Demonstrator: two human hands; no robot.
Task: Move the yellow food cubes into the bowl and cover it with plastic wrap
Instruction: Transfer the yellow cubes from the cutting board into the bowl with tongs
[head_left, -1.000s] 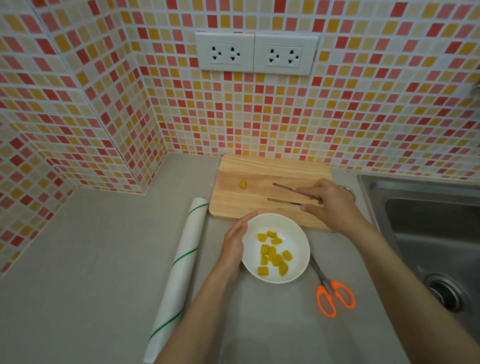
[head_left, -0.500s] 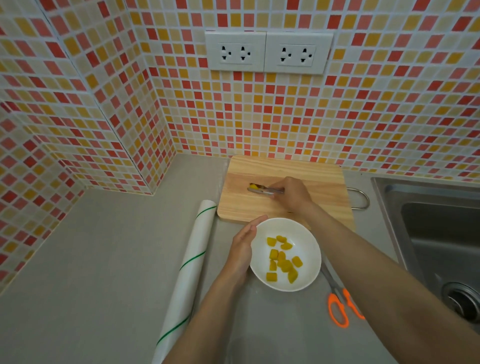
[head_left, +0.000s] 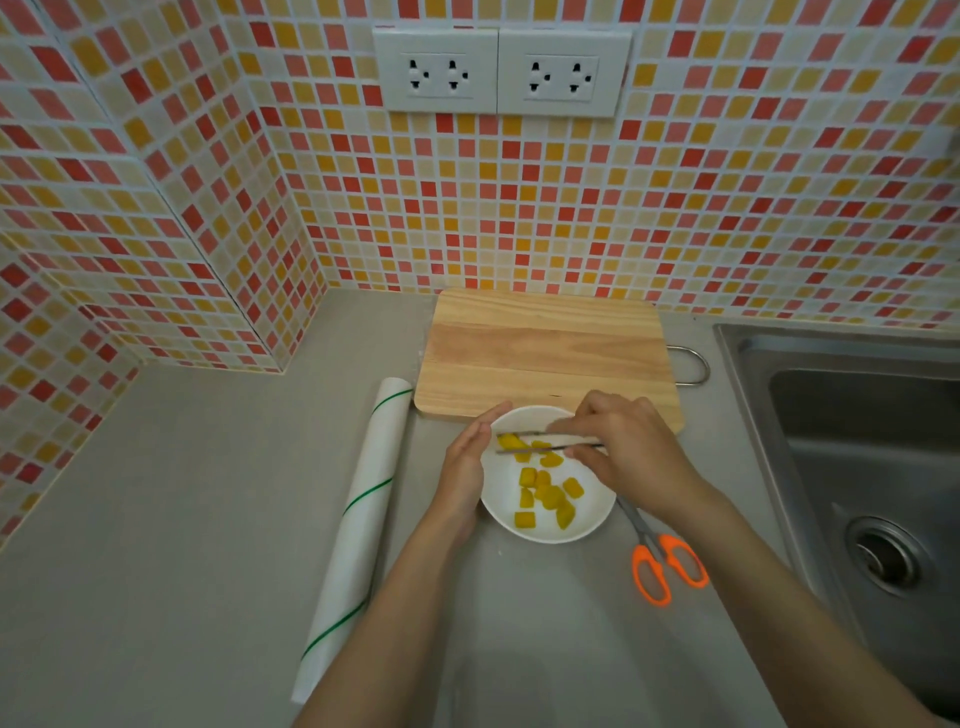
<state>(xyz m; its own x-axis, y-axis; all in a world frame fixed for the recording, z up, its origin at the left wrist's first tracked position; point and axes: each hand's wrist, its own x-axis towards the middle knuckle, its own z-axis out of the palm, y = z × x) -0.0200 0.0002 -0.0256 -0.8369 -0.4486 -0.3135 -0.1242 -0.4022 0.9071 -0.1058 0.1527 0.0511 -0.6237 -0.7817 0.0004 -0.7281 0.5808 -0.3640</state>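
Holding tongs (head_left: 545, 440) in right hand (head_left: 631, 452), tips over bowl (head_left: 592, 525) with one cube (head_left: 510, 441) pinched. Left hand (head_left: 465, 465) open, cupped against bowl's left rim. Other cubes (head_left: 548, 493) heaped inside bowl. Board (head_left: 545, 348) behind, bare. Wrap roll (head_left: 358, 525) left of bowl on surface (head_left: 182, 519); scissors (head_left: 662, 564) to the right. Risks, judged: cube dropping outside rim if released near the edge; bowl tipping if nudged; wrap clinging to itself or tearing unevenly during covering.
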